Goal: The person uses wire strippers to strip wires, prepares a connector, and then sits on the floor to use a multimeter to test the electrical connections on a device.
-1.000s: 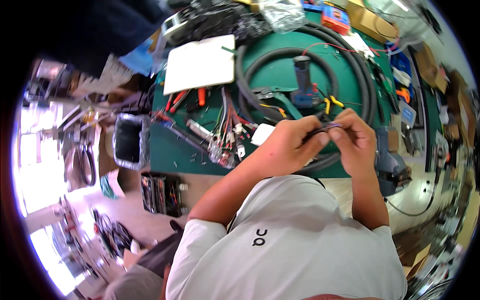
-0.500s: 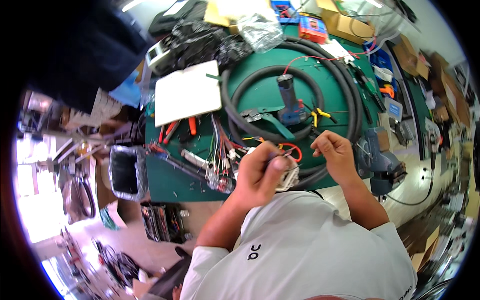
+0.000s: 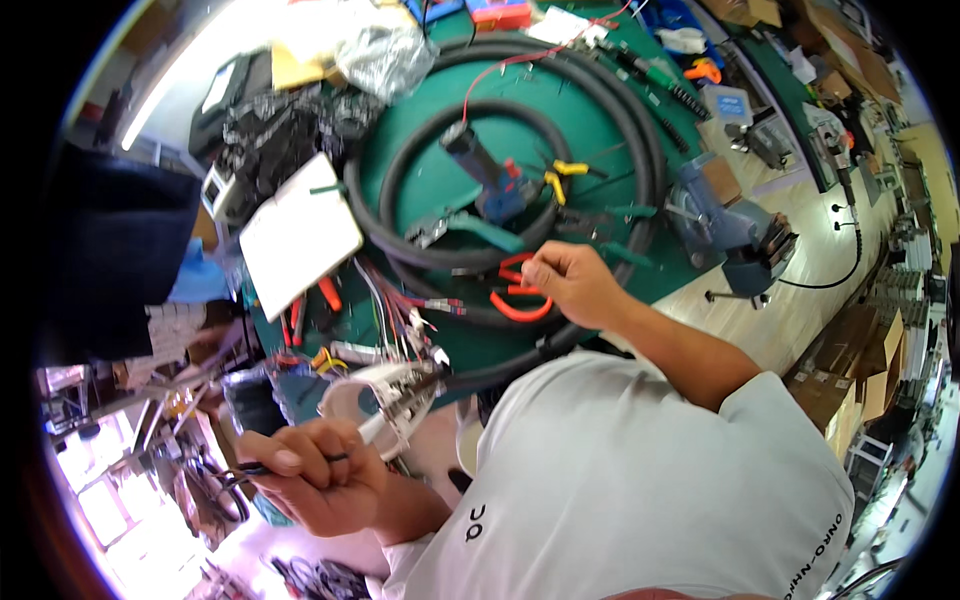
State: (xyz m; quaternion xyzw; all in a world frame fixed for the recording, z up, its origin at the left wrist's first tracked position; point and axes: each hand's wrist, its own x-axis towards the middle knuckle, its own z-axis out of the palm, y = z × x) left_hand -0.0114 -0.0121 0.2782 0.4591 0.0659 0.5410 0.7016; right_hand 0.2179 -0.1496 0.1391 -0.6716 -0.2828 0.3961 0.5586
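My left hand [image 3: 315, 478] is out at the lower left, beyond the table's near edge. It is closed on thin black wires [image 3: 252, 468], whose ends stick out past the fingers. Beside that wrist is a white plastic housing [image 3: 385, 405] with an open round end, partly hidden. Over the table, my right hand [image 3: 575, 285] is closed at the handles of red-handled pliers [image 3: 520, 308], and the pliers' dark jaws point left. A bundle of multicoloured wires with crimped ends [image 3: 400, 310] fans out between the two hands.
Thick black cable [image 3: 650, 150] lies coiled on the green table. Inside the coil are a cordless driver [image 3: 490, 180], green-handled pliers [image 3: 485, 232] and yellow-handled cutters [image 3: 560, 178]. A white notebook [image 3: 300, 240] lies left; a blue bench vise [image 3: 725, 215] stands right.
My left hand has swung down and left, away from the table, with the wires. My right hand has moved to the red-handled pliers and closed on them. The view has shifted.
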